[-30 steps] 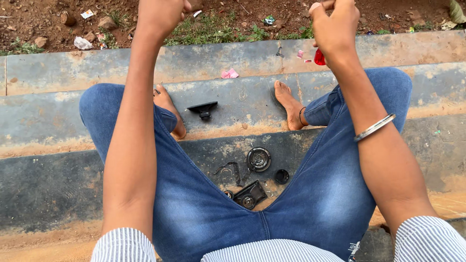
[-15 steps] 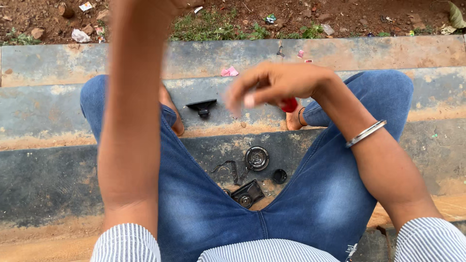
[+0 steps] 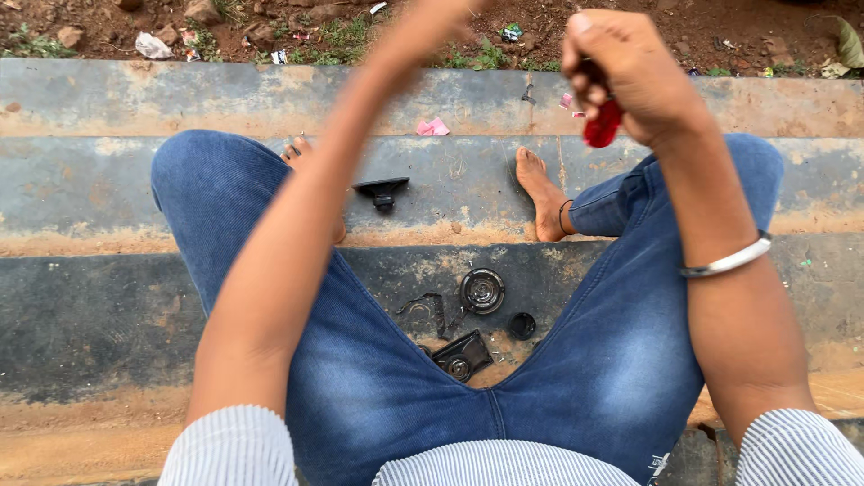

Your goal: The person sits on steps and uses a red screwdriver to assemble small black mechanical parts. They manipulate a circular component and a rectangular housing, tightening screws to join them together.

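Observation:
My right hand [image 3: 630,72] is raised at the upper right, fingers closed around a small red tool handle [image 3: 601,126] that sticks out below the fist. A silver bangle [image 3: 724,263] circles that wrist. My left arm [image 3: 297,234] reaches up and forward; its hand is out of the frame at the top. Between my knees on the step lie small black parts: a round disc [image 3: 482,290], a small cap [image 3: 521,325], a flat square piece [image 3: 461,355] and a thin bent bracket [image 3: 423,310]. Another black part [image 3: 382,191] lies on the lower step between my bare feet.
I sit on weathered concrete steps [image 3: 108,306] in blue jeans. A pink scrap [image 3: 433,128] lies on the far step. Beyond it is bare soil with stones, litter [image 3: 151,45] and patches of grass.
My right hand has swung from the middle back up to the upper right with the red tool. My left arm has tilted rightward, its hand still out of view.

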